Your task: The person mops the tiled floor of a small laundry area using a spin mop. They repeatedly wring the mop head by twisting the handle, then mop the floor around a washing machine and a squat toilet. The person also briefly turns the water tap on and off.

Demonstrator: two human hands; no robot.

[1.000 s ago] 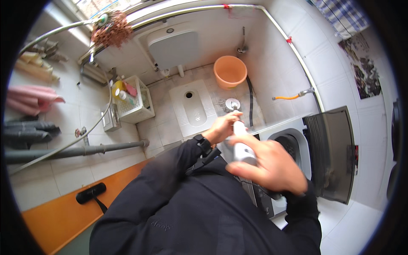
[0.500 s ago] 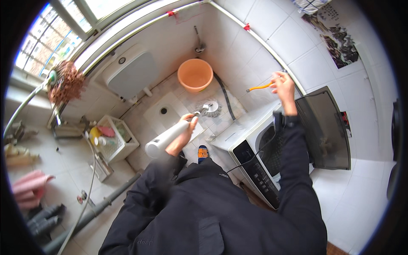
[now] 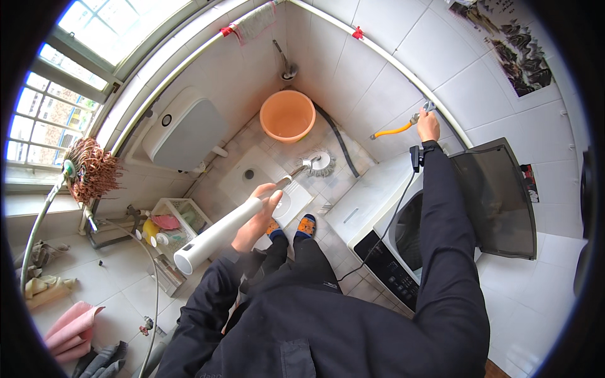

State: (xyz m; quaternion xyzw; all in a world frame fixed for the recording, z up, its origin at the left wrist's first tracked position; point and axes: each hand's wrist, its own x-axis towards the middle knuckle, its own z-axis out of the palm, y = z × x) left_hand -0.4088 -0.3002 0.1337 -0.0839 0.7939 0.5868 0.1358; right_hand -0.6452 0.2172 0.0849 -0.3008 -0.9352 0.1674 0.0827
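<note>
At eight o'clock of the view, the left hand point(image 3: 257, 219) is holding a long white cylindrical handle point(image 3: 219, 234), its fingers curling closely around it. The handle is leading to a round white brush head with grey fringe point(image 3: 321, 162), near the centre toward one o'clock. At two o'clock, the right hand point(image 3: 428, 128) is touching a grey metal tap point(image 3: 429, 106) with a short orange-yellow hose point(image 3: 392, 131); whether its fingers are pinching, I cannot tell. A round orange plastic bucket point(image 3: 287, 116) is standing just before twelve.
</note>
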